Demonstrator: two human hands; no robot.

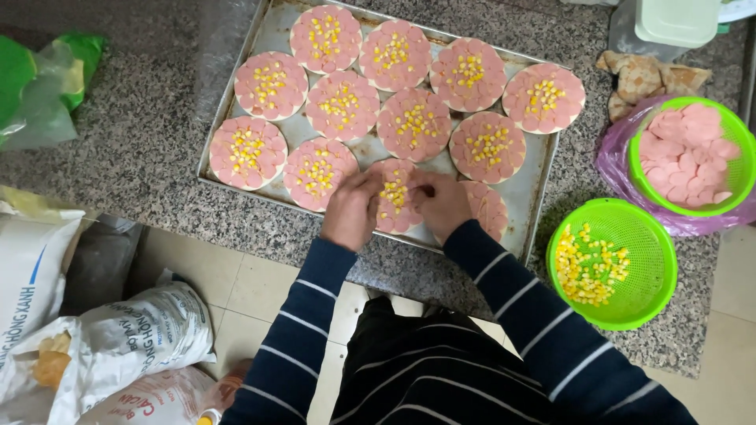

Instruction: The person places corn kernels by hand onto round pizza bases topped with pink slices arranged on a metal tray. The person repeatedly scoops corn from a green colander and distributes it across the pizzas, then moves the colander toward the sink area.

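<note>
Speckled grey stone bench [142, 149] across the upper view, pale tiled floor [236, 287] below its edge. Large metal baking tray [272, 35] lying slanted on the bench, filled with round dough bases covered in pink sausage slices and yellow corn. White printed sacks [118, 346] slumped on the floor at lower left; green plastic bag [39, 86] on the bench at far left. Green basket of corn kernels [613, 264] just right of the tray's near corner, green basket of sausage slices [693, 153] behind it, sitting in a purple bag. Brown pastry pieces [642, 75] near the top right, beside a pale lidded container [677, 20]. Both hands meeting over one topped base [394, 205] at the tray's near edge: left hand [352, 208] with fingers curled down onto its left side, right hand [442, 206] pinching at its corn centre, fingertips touching the topping. Dark striped sleeves reaching in from below.
</note>
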